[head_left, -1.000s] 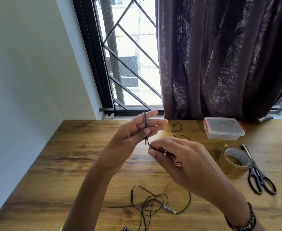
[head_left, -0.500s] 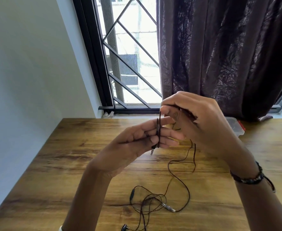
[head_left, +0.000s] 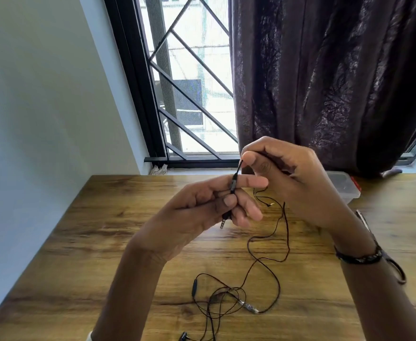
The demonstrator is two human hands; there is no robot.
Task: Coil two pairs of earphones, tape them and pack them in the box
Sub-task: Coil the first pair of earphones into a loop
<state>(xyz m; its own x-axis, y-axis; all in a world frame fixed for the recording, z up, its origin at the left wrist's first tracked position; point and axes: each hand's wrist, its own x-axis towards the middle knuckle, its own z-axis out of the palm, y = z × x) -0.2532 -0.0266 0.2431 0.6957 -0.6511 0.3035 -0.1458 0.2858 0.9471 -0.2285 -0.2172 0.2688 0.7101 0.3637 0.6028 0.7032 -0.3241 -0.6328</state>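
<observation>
Both hands raised over the brown wood-grain table (head_left: 118, 217), w/ a thin black earphone cable (head_left: 285, 232) between them. Left hand (head_left: 197, 217) palm-up, fingers partly curled, thumb pressing the cable's plug end against the fingers; the metal jack plug (head_left: 223, 223) pokes out below the thumb, pointing down. Cable runs up across the left index finger to the right hand (head_left: 293, 183), which pinches it betw. thumb & fingertips just above the left hand, other fingers folded in. From the right hand the rest of the cable hangs down in loose curves to the table. A second black earphone set (head_left: 216, 299) lies in a loose tangle on the table near the front edge, w/ inline remote at left & a silver plug at right; can't tell where one cable ends & the other begins in the tangle. Clear plastic box w/ red clips (head_left: 344, 188) sits at the back of the table, lid on, mostly hidden behind the right hand. Dark braided bracelet (head_left: 359, 257) on right wrist. Behind: window w/ black metal grille (head_left: 189, 94) & dark brown curtain (head_left: 325, 70).
</observation>
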